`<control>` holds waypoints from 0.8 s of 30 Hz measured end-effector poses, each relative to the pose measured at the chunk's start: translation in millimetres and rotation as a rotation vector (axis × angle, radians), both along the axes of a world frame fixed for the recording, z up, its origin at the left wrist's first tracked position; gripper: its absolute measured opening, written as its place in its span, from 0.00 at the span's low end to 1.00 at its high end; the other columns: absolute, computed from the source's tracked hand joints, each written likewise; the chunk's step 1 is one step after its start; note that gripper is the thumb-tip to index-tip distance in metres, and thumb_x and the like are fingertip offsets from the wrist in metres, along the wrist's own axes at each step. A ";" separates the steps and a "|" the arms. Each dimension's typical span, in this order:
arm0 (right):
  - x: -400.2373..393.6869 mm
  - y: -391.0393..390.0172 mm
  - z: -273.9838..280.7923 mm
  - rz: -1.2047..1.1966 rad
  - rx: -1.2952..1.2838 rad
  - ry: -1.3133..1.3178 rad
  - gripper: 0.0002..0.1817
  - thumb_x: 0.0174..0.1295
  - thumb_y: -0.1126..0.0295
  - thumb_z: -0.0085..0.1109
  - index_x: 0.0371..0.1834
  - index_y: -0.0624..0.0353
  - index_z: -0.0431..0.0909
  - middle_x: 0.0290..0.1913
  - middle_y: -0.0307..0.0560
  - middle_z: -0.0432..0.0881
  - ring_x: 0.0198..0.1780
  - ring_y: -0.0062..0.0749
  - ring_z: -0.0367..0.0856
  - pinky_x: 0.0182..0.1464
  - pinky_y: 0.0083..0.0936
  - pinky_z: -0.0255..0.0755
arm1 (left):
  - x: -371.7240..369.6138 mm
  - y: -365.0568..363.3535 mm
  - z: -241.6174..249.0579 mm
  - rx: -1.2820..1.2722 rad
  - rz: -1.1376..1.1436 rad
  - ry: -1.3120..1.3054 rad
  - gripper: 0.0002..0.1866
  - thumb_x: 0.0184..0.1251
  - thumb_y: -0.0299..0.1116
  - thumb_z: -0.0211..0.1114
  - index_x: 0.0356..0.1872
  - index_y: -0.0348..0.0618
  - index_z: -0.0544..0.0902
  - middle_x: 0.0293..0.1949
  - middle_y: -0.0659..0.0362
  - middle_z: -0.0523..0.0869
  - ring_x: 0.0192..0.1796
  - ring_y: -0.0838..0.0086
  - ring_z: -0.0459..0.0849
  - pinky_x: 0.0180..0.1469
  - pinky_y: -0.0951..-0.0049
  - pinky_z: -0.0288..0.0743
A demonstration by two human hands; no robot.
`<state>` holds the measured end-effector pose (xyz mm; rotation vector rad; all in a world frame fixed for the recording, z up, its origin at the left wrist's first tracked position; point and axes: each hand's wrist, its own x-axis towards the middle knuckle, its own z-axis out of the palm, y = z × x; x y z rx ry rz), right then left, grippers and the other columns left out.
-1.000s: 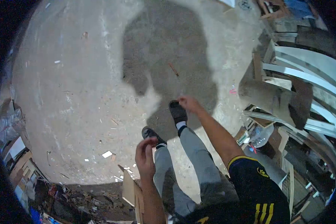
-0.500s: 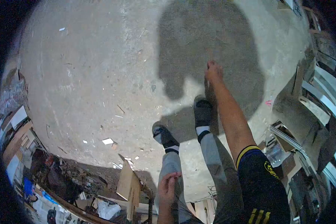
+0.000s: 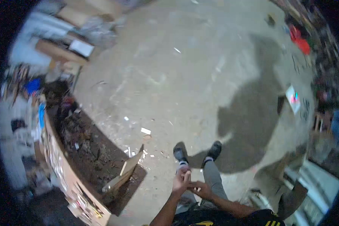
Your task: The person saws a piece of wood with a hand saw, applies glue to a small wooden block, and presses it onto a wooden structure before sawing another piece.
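Note:
My left hand [image 3: 181, 180] is in front of my legs at the lower middle of the view, its fingers curled together. Against it from the right comes my right hand [image 3: 201, 189], with closed fingers at the left palm or wrist. Anything small held between them is too blurred to make out. Below the hands are my grey trouser legs [image 3: 213, 177]. Both feet, in dark slippers [image 3: 180, 151], stand on the concrete floor [image 3: 150, 98].
A wooden-edged bench [image 3: 58, 158] curves along the lower left, with an upright board [image 3: 132, 164] beside it. Small white scraps [image 3: 145, 131] are scattered on the floor. Stacked panels [image 3: 322, 180] lie at right. A red item [image 3: 300, 40] and white sheet [image 3: 293, 100] are farther off.
My right arm has drawn back from its forward reach, and the two hands have come together. The view has turned left, bringing more of the bench into sight.

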<state>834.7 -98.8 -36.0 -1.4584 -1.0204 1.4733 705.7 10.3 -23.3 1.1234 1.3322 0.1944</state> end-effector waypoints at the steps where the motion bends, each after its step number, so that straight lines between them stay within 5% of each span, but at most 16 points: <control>1: -4.1 4.2 22.1 0.059 0.049 -0.016 0.15 0.62 0.61 0.68 0.51 0.48 0.86 0.45 0.42 0.88 0.31 0.26 0.81 0.36 0.27 0.75 | -7.8 -8.9 16.7 0.058 0.111 -0.140 0.21 0.76 0.38 0.57 0.61 0.36 0.68 0.46 0.52 0.85 0.49 0.70 0.83 0.52 0.71 0.77; 4: -22.9 11.6 81.9 0.144 0.081 0.086 0.15 0.59 0.68 0.69 0.50 0.53 0.86 0.47 0.45 0.87 0.31 0.25 0.80 0.34 0.25 0.74 | -24.2 -12.8 115.3 0.125 0.428 -0.291 0.18 0.78 0.37 0.54 0.61 0.39 0.68 0.40 0.53 0.86 0.42 0.73 0.85 0.47 0.73 0.80; 6: -27.3 31.7 106.2 0.322 0.190 -0.148 0.13 0.56 0.70 0.71 0.44 0.58 0.86 0.36 0.44 0.86 0.24 0.19 0.74 0.28 0.19 0.70 | -47.5 -23.5 154.9 0.183 0.629 -0.492 0.18 0.79 0.38 0.50 0.62 0.40 0.67 0.45 0.53 0.85 0.42 0.75 0.84 0.46 0.73 0.81; 7: -43.0 41.0 101.9 0.299 0.356 -0.040 0.12 0.53 0.71 0.72 0.41 0.62 0.86 0.31 0.43 0.83 0.23 0.19 0.73 0.26 0.19 0.68 | -68.2 -31.1 162.4 0.255 0.615 -0.442 0.18 0.80 0.39 0.50 0.61 0.39 0.69 0.45 0.53 0.84 0.42 0.75 0.84 0.46 0.73 0.81; 8: -54.2 54.8 138.5 0.428 0.264 -0.100 0.13 0.54 0.70 0.72 0.42 0.63 0.86 0.34 0.48 0.85 0.29 0.25 0.81 0.33 0.22 0.75 | -89.4 -42.6 167.2 0.311 0.606 -0.381 0.18 0.80 0.41 0.49 0.60 0.39 0.70 0.46 0.54 0.84 0.42 0.75 0.84 0.46 0.73 0.81; 10: -92.5 77.7 168.2 0.579 0.480 -0.146 0.12 0.55 0.72 0.71 0.42 0.63 0.86 0.41 0.53 0.86 0.43 0.35 0.86 0.45 0.27 0.79 | -130.8 -56.2 187.2 0.403 0.702 -0.261 0.16 0.80 0.41 0.50 0.51 0.37 0.76 0.43 0.57 0.84 0.41 0.77 0.82 0.46 0.74 0.79; 12: -138.1 93.6 207.3 0.804 0.421 -0.048 0.11 0.57 0.74 0.68 0.43 0.63 0.86 0.48 0.55 0.86 0.54 0.41 0.83 0.56 0.32 0.76 | -173.6 -69.5 214.9 0.445 0.901 -0.370 0.15 0.79 0.40 0.52 0.48 0.36 0.76 0.37 0.58 0.84 0.39 0.77 0.81 0.44 0.73 0.77; 15: -242.4 92.0 249.8 0.990 0.400 0.026 0.08 0.63 0.76 0.61 0.44 0.62 0.85 0.47 0.53 0.86 0.52 0.37 0.84 0.57 0.29 0.75 | -260.7 -108.4 224.4 0.648 1.072 -0.002 0.15 0.78 0.40 0.53 0.45 0.36 0.75 0.32 0.58 0.82 0.34 0.77 0.79 0.38 0.72 0.74; 24: -483.7 12.9 284.5 1.308 0.312 0.298 0.08 0.68 0.77 0.54 0.44 0.65 0.83 0.43 0.46 0.85 0.45 0.25 0.82 0.49 0.22 0.73 | -442.6 -239.6 270.9 0.858 1.424 -0.011 0.14 0.76 0.36 0.54 0.32 0.36 0.77 0.24 0.62 0.75 0.29 0.81 0.73 0.32 0.75 0.69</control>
